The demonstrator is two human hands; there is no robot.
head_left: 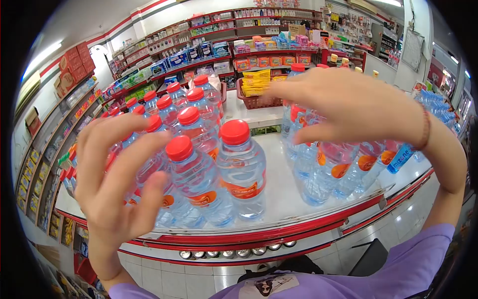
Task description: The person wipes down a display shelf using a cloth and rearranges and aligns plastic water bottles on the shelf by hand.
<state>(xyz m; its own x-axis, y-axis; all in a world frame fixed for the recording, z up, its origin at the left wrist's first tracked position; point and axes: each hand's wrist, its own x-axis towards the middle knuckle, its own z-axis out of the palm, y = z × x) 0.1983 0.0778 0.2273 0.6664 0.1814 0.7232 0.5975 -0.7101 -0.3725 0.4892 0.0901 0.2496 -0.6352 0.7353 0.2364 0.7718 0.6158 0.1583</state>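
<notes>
Hands (112,194) (358,107) by bottles (241,172), counter strip (279,169) between.

Glossy plastic bottles (242,167) (smooth plastic caps (235,132))

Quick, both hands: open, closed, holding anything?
Left hand: open, fingers curved, holding nothing visible, in front of the left-side bottles.
Right hand: open, thumb apart, holding nothing visible, before the right-side bottles.
</notes>
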